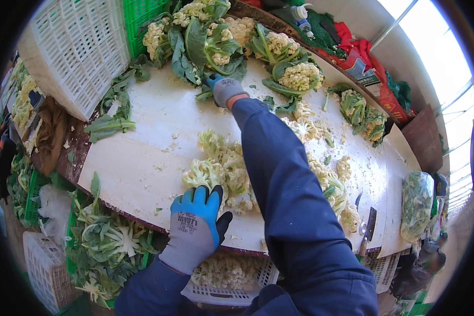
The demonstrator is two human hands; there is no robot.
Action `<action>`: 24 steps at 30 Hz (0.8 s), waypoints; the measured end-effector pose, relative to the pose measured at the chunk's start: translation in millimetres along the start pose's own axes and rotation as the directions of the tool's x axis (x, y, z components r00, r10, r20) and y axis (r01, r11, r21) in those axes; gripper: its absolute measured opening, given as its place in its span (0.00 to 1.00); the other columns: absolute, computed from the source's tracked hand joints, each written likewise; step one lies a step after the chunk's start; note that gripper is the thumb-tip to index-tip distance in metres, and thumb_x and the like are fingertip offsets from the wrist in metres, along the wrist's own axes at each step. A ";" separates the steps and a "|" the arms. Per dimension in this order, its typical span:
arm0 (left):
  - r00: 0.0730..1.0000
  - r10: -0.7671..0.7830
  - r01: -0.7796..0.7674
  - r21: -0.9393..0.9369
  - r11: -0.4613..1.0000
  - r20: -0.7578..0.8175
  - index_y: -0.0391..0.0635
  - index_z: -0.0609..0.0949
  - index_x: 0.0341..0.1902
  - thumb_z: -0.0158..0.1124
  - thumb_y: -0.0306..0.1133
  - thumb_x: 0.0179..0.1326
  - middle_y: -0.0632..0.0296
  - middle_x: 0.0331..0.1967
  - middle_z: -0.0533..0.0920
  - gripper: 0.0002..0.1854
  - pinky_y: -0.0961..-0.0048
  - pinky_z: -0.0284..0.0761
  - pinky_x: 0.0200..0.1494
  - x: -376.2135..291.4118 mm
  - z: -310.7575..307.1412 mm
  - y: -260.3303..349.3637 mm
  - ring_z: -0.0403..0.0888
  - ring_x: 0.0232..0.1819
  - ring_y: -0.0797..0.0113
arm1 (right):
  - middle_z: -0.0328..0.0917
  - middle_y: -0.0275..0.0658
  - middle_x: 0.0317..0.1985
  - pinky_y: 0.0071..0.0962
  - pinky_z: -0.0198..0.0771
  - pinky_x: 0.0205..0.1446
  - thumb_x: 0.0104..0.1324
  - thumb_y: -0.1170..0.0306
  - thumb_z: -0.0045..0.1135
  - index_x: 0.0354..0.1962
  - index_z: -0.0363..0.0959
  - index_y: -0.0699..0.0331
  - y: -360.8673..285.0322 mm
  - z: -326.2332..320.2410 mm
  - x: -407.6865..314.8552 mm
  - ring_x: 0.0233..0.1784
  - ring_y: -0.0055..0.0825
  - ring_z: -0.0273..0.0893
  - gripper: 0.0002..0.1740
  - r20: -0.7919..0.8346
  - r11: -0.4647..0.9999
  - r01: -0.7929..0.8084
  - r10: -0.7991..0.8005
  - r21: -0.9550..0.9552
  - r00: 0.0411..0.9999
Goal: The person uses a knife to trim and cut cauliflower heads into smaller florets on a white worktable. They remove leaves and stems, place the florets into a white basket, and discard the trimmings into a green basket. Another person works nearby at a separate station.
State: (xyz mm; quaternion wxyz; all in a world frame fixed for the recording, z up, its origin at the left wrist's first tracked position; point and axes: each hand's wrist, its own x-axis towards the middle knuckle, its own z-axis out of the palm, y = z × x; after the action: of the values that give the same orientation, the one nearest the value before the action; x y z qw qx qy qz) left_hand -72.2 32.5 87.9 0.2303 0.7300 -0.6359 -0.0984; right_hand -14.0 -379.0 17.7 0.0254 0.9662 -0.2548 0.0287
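My left hand (197,221), in a blue and grey work glove, lies at the table's near edge with its fingertips against a trimmed cauliflower piece (205,173). More cauliflower florets (235,170) are heaped just beyond it. My right arm, in a dark blue sleeve, reaches across to the far side. There my right hand (223,89), gloved alike, is at the lower leaves of a leafy cauliflower head (211,47); its fingertips are partly hidden, so its hold cannot be told. Another leafy cauliflower (300,77) sits to the right. Loose florets (330,181) lie right of my sleeve.
A white plastic crate (75,51) stands at the table's left. A knife (369,229) lies near the right edge. Below the near edge are a green crate of leaves (114,241) and a white crate of florets (256,286). A bagged bundle (416,205) is far right.
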 end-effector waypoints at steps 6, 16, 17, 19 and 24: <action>1.000 0.004 -0.004 -0.004 1.000 0.005 0.40 0.80 0.69 0.75 0.44 0.63 0.50 0.51 0.80 0.34 0.49 0.75 0.56 1.2 -3.3 -2.6 0.80 0.55 0.45 | 0.88 0.53 0.55 0.48 0.81 0.65 0.71 0.69 0.60 0.53 0.87 0.57 -3.1 -0.1 -7.8 0.62 0.52 0.86 0.15 0.040 0.981 -0.116 0.111 0.155 0.993; 0.999 0.041 -0.042 0.024 0.999 0.036 0.42 0.80 0.69 0.68 0.49 0.68 0.53 0.51 0.81 0.32 0.53 0.77 0.55 -2.0 -1.4 -1.2 0.80 0.55 0.51 | 0.88 0.53 0.60 0.47 0.80 0.67 0.71 0.60 0.63 0.58 0.88 0.59 150.4 -72.8 -141.1 0.65 0.52 0.87 0.22 0.177 0.830 -0.490 0.542 -0.268 0.821; 0.999 0.005 -0.007 0.048 0.999 0.036 0.43 0.80 0.70 0.68 0.49 0.69 0.53 0.51 0.81 0.32 0.53 0.76 0.56 -5.6 -4.3 -6.5 0.80 0.55 0.51 | 0.86 0.53 0.64 0.46 0.80 0.69 0.71 0.60 0.62 0.59 0.87 0.62 117.4 -72.1 -135.8 0.68 0.53 0.84 0.23 0.260 0.830 -0.472 0.546 -0.298 0.796; 0.999 0.001 -0.003 0.047 0.999 0.041 0.43 0.80 0.70 0.68 0.49 0.69 0.53 0.52 0.80 0.32 0.53 0.76 0.57 -6.9 -6.0 -3.9 0.80 0.56 0.51 | 0.86 0.53 0.64 0.46 0.80 0.69 0.72 0.58 0.62 0.59 0.87 0.62 126.2 -61.5 -136.5 0.68 0.51 0.85 0.24 0.300 0.805 -0.520 0.591 -0.286 0.749; 0.998 -0.022 0.018 0.066 0.998 0.059 0.44 0.79 0.71 0.68 0.49 0.69 0.52 0.53 0.80 0.32 0.51 0.75 0.58 -7.5 -9.0 1.2 0.79 0.58 0.50 | 0.86 0.51 0.64 0.45 0.80 0.69 0.73 0.58 0.61 0.59 0.87 0.61 140.2 -50.5 -140.3 0.68 0.50 0.85 0.24 0.305 0.827 -0.508 0.562 -0.240 0.769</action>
State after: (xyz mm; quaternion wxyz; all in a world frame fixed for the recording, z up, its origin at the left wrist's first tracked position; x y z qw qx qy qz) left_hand -70.6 41.6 95.2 0.1861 0.7404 -0.6379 -0.1014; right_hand -207.2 -428.7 63.3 0.0382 0.8368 -0.5214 -0.1625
